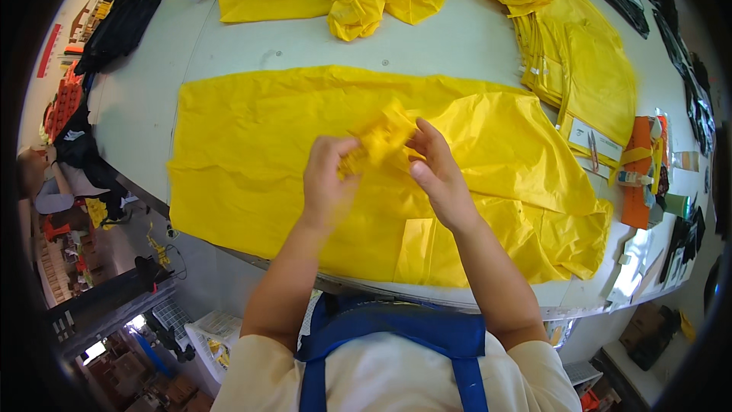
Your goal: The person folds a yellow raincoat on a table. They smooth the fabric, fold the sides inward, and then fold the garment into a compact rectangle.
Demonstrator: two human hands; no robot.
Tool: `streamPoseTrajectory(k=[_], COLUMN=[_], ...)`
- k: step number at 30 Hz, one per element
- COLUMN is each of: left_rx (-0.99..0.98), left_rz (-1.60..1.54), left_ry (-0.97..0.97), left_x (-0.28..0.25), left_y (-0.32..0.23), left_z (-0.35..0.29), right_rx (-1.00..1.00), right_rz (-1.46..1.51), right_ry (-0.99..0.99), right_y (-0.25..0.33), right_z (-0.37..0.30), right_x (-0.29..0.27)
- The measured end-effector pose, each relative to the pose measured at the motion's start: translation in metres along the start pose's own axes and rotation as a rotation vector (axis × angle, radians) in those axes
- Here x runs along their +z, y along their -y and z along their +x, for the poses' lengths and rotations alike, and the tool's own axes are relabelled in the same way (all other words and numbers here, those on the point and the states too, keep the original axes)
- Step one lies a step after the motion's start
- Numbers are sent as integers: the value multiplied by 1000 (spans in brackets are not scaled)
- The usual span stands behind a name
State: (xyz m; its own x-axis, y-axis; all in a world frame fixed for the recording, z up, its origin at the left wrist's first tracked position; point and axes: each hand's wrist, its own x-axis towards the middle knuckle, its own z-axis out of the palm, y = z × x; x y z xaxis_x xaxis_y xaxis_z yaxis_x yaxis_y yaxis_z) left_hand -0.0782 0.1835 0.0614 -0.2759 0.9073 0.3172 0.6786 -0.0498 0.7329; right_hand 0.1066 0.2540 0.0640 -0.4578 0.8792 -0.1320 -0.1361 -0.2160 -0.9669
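A long yellow sheet-like garment [244, 160], smooth and slightly shiny, lies spread across the table in front of me. Above its middle, my left hand [328, 179] is closed on a small crumpled yellow bundle [385, 135], blurred by motion. My right hand [442, 175] is at the bundle's right side, its fingers curved and apart; whether a fingertip touches the bundle I cannot tell. A paler yellow rectangular patch [415, 248] shows on the garment near the table's front edge. Folds and creases gather at the garment's right end.
Bunched yellow material [358, 0] lies at the table's far side. A stack of folded yellow pieces [587, 69] curves along the right. Beyond it are an orange box [634, 202], a small bottle [633, 178] and a green cup [676, 205]. Black items [122, 30] lie at far left.
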Motion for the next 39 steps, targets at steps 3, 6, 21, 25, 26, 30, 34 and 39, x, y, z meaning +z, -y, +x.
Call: streamPoseTrajectory(k=[3, 6, 21, 25, 26, 30, 34, 39], left_rx=[175, -100, -671, -694, -683, -600, -368, 427], left_rz=[-110, -663, -1503, -1596, -1593, -1524, -1122, -167], left_ry=[84, 147, 562, 574, 583, 572, 526, 73], left_x=[-15, -21, -19, -19, -19, -17, -18, -8], left_y=[-50, -66, -134, -164, -169, -178, -181, -189], left_z=[-25, -30, -10, -16, -17, -22, -27, -27], right_rx=[158, 144, 146, 191, 209, 110, 87, 83], right_rz=[176, 420, 1092, 1186, 1213, 1133, 856, 420], right_ry=[143, 157, 13, -10, 15, 11, 82, 267], right_y=[23, 32, 39, 39, 40, 42, 49, 66], right_z=[-12, -37, -102, -106, -107, -114, -132, -136], right_x=[0, -13, -65, -66, -67, -71, -89, -78])
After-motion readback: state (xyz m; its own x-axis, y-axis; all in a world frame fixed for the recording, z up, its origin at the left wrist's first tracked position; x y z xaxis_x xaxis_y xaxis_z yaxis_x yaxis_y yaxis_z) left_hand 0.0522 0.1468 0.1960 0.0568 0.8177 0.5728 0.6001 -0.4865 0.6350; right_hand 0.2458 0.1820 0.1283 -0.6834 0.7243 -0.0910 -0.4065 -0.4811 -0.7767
